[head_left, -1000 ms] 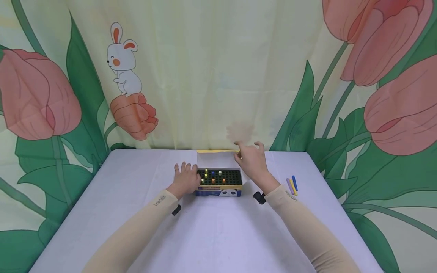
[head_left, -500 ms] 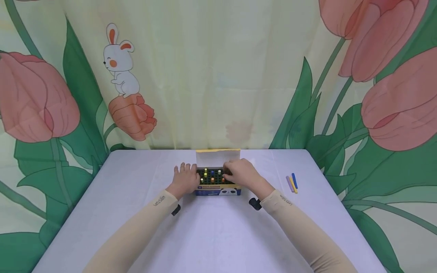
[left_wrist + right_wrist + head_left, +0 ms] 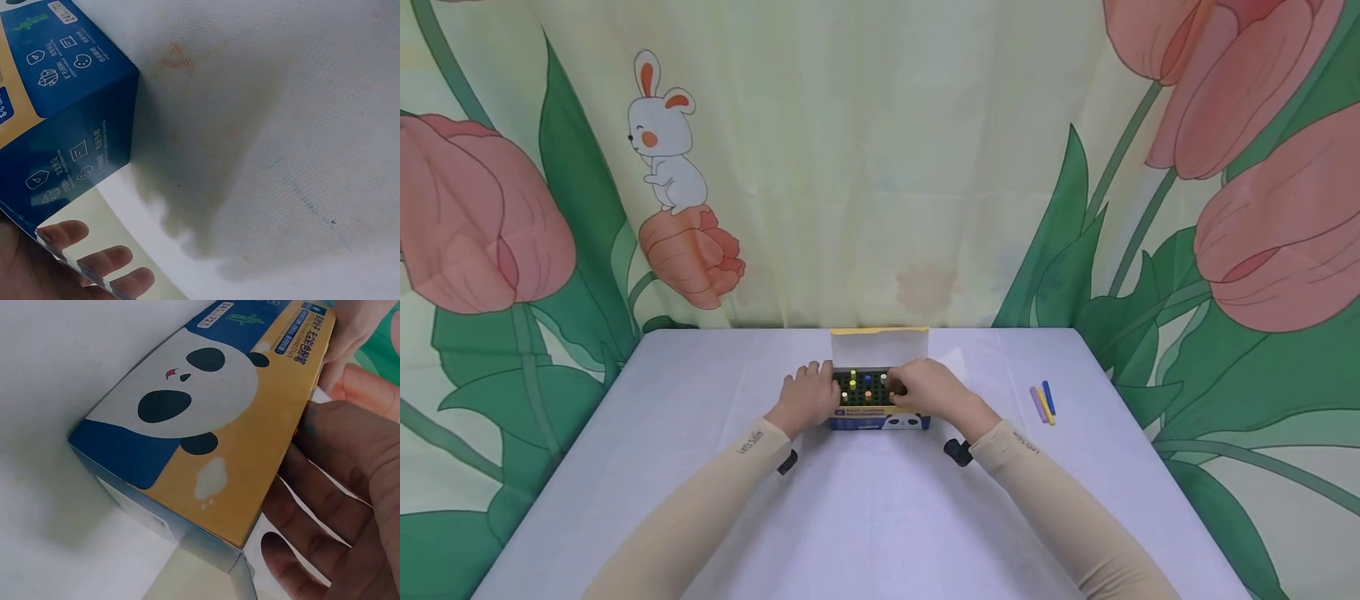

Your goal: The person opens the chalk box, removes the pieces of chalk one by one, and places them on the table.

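An open chalk box [image 3: 880, 423], blue and yellow with a panda face, stands on the table with several coloured chalk sticks upright in its dark holder. My left hand [image 3: 807, 392] holds the box's left end, thumb at the rim; its fingertips [image 3: 115, 257] show past the end flap in the left wrist view. Over the box's right part, my right hand [image 3: 928, 387] reaches in with thumb and forefinger together at the orange chalk's place. In the right wrist view its other fingers [image 3: 312, 544] curl beside the box edge. The pinched chalk is mostly hidden.
The box's lid [image 3: 880, 346] is folded back, pale inside with a yellow edge. Purple, yellow and blue chalk sticks [image 3: 1042, 404] lie to the right on the white tablecloth [image 3: 880, 517]. A curtain [image 3: 850, 167] printed with tulips and a rabbit hangs behind.
My right hand has come down and left from beside the raised lid into the box's right part, then slightly further left. The left hand has stayed at the left end.
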`<state>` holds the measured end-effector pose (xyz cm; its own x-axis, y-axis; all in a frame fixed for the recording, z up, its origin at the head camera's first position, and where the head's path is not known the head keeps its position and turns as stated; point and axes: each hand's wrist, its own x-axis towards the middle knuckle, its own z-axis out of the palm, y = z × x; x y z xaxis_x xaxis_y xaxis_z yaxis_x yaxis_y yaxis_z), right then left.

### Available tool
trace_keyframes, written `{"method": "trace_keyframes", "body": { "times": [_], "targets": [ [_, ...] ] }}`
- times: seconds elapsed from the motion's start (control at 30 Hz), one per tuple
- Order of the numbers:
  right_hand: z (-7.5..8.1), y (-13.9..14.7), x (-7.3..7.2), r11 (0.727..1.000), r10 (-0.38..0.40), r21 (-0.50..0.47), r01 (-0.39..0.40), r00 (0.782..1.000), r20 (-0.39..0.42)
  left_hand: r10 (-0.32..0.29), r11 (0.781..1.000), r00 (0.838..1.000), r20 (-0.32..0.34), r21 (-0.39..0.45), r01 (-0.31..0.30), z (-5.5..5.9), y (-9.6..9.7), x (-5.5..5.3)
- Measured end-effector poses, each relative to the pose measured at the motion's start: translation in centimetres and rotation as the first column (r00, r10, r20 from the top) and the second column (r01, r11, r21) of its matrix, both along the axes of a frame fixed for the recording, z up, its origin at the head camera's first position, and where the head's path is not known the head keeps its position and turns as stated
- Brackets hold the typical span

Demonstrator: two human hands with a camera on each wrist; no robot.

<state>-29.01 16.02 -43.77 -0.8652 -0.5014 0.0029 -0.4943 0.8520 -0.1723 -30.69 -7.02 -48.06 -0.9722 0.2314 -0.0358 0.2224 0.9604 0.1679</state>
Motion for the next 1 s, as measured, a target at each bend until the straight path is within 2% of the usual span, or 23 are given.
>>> {"method": "trace_keyframes", "body": {
  "times": [0.27,0.53,0.7,1.0],
  "targets": [
    [-0.6,0.04,-0.07,1.0,-0.002,0.012,0.002,1.0,-0.026,0.0,1.0,1.0,0.0,0.004,0.0,-0.03,0.15,0.07],
    [-0.27,0.0,0.22,0.999,0.029,0.035,-0.028,0.998,-0.049,0.013,1.0,1.0,-0.003,0.006,-0.013,0.13,0.14,0.08],
    [0.01,-0.02,0.41,0.999,0.02,0.038,-0.018,0.999,-0.044,0.013,1.0,1.0,0.001,0.004,-0.013,0.37,0.17,0.11],
    [0.26,0.03,0.57,1.0,0.013,0.028,-0.013,1.0,-0.008,0.011,1.0,1.0,-0.002,-0.017,-0.011,0.11,0.17,0.03]
  ]
}}
